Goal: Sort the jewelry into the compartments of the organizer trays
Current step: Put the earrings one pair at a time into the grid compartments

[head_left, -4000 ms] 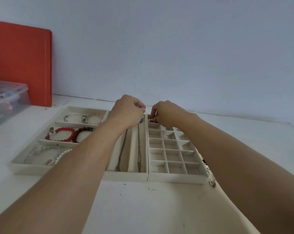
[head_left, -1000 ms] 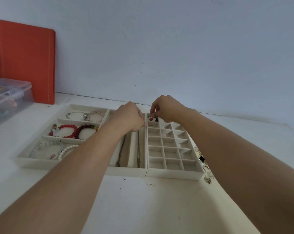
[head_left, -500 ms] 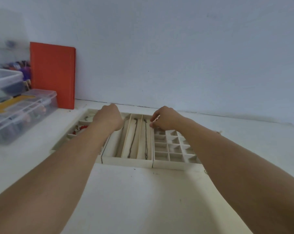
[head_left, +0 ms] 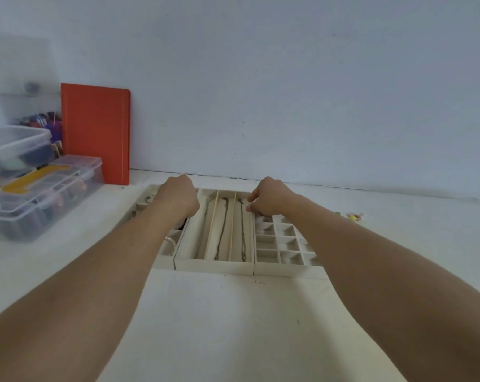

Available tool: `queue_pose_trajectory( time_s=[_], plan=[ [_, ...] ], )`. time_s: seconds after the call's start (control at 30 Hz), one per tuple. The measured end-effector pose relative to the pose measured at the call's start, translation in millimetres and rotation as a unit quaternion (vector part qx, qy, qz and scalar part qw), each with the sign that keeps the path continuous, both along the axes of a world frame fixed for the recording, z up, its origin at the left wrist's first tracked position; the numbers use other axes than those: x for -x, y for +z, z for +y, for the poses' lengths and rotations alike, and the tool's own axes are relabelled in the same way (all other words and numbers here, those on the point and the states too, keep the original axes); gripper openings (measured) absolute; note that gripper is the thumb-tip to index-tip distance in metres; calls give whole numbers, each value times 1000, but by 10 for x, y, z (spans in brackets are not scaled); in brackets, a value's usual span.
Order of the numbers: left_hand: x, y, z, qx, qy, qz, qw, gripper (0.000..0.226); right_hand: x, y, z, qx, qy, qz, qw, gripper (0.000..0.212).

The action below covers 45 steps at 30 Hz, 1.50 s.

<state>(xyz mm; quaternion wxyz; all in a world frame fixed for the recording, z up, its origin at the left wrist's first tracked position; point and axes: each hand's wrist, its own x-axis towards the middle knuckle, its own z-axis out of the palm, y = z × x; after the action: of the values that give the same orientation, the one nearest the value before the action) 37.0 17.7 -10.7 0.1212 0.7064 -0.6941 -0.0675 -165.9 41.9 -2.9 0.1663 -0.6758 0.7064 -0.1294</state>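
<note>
Two bare forearms reach from the bottom corners of the frame toward the centre, where three cream organizer trays sit side by side on a white table [head_left: 228,321] against a pale blue wall.

The middle tray [head_left: 214,264] holds three long narrow compartments whose long axis runs from the near edge away toward the wall. One thin dark chain necklace [head_left: 222,232] lies stretched along each lane, pointing the same way.

The left hand [head_left: 177,198] hovers over the far end of the left tray [head_left: 164,261], fingers curled under into a loose fist; whether it holds anything cannot be told. Below the forearm, part of a pearl bracelet [head_left: 170,240] shows in that tray's nearest compartment.

The right hand [head_left: 269,199] sits at the far end of the seam between the middle tray and the right tray [head_left: 288,268], fingers curled with tips drawn close together; what they pinch, if anything, is hidden. The right tray is a grid of small square compartments.

At centre right, small coloured pieces [head_left: 354,216] lie loose on the table. In the upper left, an orange notebook [head_left: 95,136] stands upright against the wall beside clear plastic storage boxes [head_left: 37,194].
</note>
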Motion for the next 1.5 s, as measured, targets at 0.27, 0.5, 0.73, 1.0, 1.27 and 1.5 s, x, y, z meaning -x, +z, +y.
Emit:
queue_pose_trajectory(
  time_s=[0.27, 0.5, 0.73, 1.0, 1.27, 1.5],
  plan=[
    [-72, 1, 126, -12, -1, -6, 1000, 20, -40, 21, 189, -12, 5, -6, 1000, 35],
    [-86, 36, 367, -10, -10, -55, 998, 22, -77, -10, 428, 1, 11, -14, 1000, 36],
    [-107, 32, 530, -11, -14, -57, 998, 23, -110, -74, 553, 27, 11, -12, 1000, 39],
    [345, 219, 591, 70, -62, 49, 994, 14, 423, 84, 553, 118, -31, -109, 987, 16],
    [1306, -50, 514, 34, -158, 137, 977, 22, 1558, -117, 779, 165, -113, -92, 976, 10],
    [1573, -163, 449, 11, -193, 145, 970, 24, 1838, -223, 787, 25, -27, -14, 999, 12]
  ],
)
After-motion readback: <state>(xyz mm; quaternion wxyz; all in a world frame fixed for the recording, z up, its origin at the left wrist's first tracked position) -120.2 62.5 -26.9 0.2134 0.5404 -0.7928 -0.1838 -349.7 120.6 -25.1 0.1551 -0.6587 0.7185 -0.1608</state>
